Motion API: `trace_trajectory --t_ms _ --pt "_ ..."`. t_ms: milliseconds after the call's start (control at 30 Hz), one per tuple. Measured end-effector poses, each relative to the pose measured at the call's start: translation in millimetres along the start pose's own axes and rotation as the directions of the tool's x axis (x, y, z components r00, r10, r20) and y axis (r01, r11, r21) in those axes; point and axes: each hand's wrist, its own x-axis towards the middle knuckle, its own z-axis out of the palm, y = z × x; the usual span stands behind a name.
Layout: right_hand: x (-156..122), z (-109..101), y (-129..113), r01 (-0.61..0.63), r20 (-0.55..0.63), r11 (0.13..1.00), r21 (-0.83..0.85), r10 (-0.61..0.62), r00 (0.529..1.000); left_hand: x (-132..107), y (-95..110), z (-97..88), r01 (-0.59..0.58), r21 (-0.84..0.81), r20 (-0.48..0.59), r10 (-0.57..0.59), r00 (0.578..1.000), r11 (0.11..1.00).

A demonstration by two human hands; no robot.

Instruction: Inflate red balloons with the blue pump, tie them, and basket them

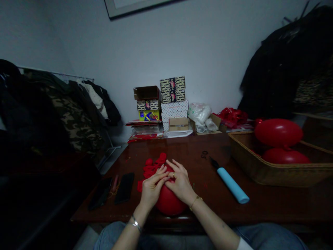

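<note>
An inflated red balloon (170,203) rests on the table's near edge in front of me. Over its top, my left hand (153,185) and my right hand (181,178) meet with fingertips pinched together. Both appear closed on the balloon's neck, though the fingers hide the neck itself. Just behind my left hand lie several small red items (148,170), perhaps rolls or folded pieces; their kind is unclear. To the right lies a light blue hand pump (232,185) with a black nozzle, touched by neither hand.
A wicker basket (281,175) holding red balloons (279,132) stands on the right. Two dark phone-like slabs (124,188) lie on the left of the brown table (182,146). Stacked boxes (174,114) and a plastic bag (199,113) line the wall. Clothes hang at both sides.
</note>
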Motion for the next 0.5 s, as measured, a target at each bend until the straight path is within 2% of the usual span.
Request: trace_trajectory --t_ms 233,400,500 --pt "-2 1 -5 0.042 -0.056 0.999 -0.004 -0.042 0.998 -1 7 -7.7 -0.088 0.142 0.035 0.084 0.996 0.986" --pt "-4 2 -7 0.056 -0.059 0.998 0.007 -0.055 0.997 0 12 -19.1 -0.277 0.348 0.075 0.268 0.961 0.896" --pt "-6 3 -8 0.092 -0.070 0.996 -0.011 -0.093 0.993 -2 15 -27.6 -0.314 0.407 0.094 0.303 0.948 0.858"
